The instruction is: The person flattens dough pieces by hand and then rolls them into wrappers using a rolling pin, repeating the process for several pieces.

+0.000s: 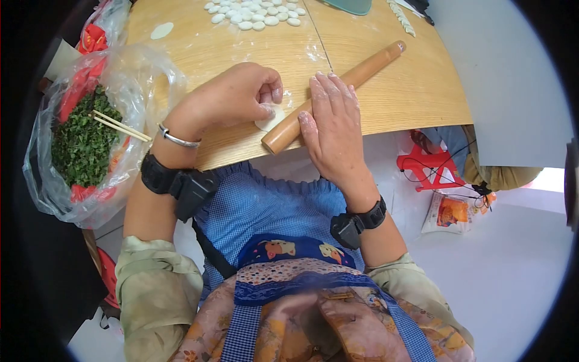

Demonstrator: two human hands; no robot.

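Observation:
A wooden rolling pin (368,67) lies diagonally across the wooden table, its near end by the front edge. My right hand (335,123) rests flat on the pin, with fingers stretched out and flour on them. Beside the pin's near end, my left hand (241,93) pinches the edge of a small flat dough round (271,122), its fingers curled. Part of that round is hidden under the fingers and beside the pin.
Many small dough discs (258,26) lie at the table's back. One flat round (161,31) sits at the back left. A plastic bag of chopped greens (84,139) with chopsticks (120,127) stands left. A red stool (427,166) is below right.

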